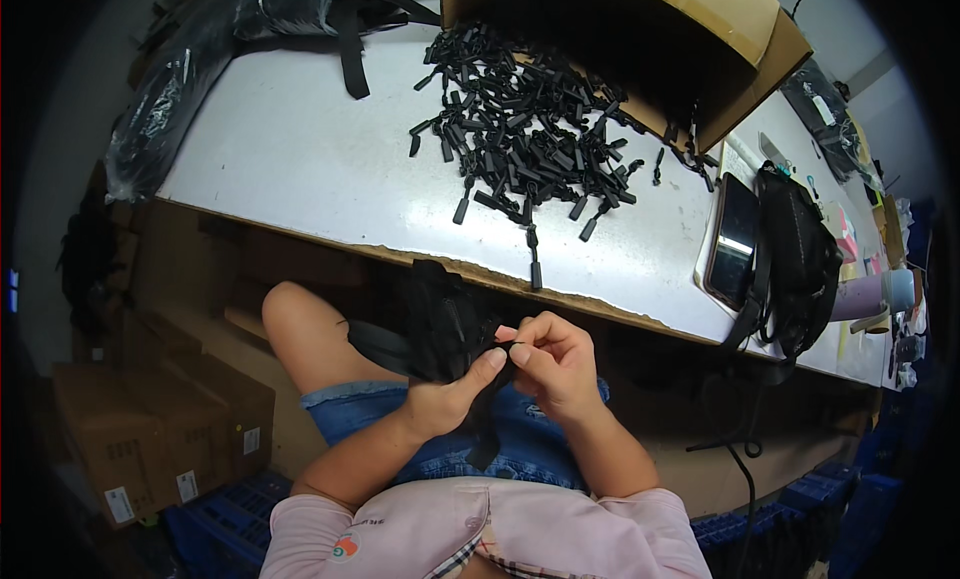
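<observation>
Over my lap, just in front of the table edge, my left hand is closed around a black fabric bag with straps hanging from it. Thumb and fingers of my right hand pinch a small dark piece at the bag's right side, close to my left thumb. What exactly that piece is stays too small to make out. On the white table beyond my hands lies a heap of black zipper pulls with cord loops. One zipper pull lies near the table's front edge.
Behind the heap, a cardboard box lies with its opening toward me. To the right are a phone, a black pouch and a purple cup. Plastic-wrapped black goods rest at the left. Cartons stand on the floor.
</observation>
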Demonstrator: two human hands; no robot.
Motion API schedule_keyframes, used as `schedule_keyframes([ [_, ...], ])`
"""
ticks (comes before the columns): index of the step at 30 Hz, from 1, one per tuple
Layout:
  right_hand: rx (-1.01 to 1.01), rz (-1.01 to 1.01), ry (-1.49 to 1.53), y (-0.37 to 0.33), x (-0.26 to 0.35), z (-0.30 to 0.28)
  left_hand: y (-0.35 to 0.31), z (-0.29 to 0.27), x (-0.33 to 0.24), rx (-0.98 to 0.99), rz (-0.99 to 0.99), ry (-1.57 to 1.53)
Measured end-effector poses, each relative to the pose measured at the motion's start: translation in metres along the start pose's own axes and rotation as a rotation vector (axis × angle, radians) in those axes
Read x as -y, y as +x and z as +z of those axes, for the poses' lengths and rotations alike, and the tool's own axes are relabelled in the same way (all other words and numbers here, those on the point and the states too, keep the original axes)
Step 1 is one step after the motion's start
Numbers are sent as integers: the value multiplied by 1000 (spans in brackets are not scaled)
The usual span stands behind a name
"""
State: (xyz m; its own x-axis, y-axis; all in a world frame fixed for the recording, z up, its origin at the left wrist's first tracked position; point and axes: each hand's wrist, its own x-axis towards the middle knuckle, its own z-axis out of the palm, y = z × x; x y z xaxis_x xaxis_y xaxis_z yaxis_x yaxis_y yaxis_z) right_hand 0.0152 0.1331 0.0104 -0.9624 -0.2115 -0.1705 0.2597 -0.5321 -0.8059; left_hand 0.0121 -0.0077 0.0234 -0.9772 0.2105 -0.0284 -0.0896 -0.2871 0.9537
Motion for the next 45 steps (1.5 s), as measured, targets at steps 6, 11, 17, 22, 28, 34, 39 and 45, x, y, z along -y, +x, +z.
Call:
schedule_keyframes([
  [6,-66,-329,-363,0,-12,8,2,-5,4,40,71,66],
  [11,53,-306,-370,0,-14,0,1,-9,-3,72,36,143],
  [17,-37,-237,-281,-6,-17,8,3,-14,-2,95,14,242],
  [22,-21,-683,-689,3,-13,8,2,-20,2,64,2,101],
  [28,150,-206,-488,8,12,6,-3,-15,4,-10,169,295],
  [34,128,-457,-991,6,-5,5,14,-26,-3,-67,-166,-63],
  [39,20,-965,-1338,17,14,29,5,-28,7,50,-257,-81],
  [45,50,-820,-984,13,4,14,5,-35,8,163,-334,-174],
])
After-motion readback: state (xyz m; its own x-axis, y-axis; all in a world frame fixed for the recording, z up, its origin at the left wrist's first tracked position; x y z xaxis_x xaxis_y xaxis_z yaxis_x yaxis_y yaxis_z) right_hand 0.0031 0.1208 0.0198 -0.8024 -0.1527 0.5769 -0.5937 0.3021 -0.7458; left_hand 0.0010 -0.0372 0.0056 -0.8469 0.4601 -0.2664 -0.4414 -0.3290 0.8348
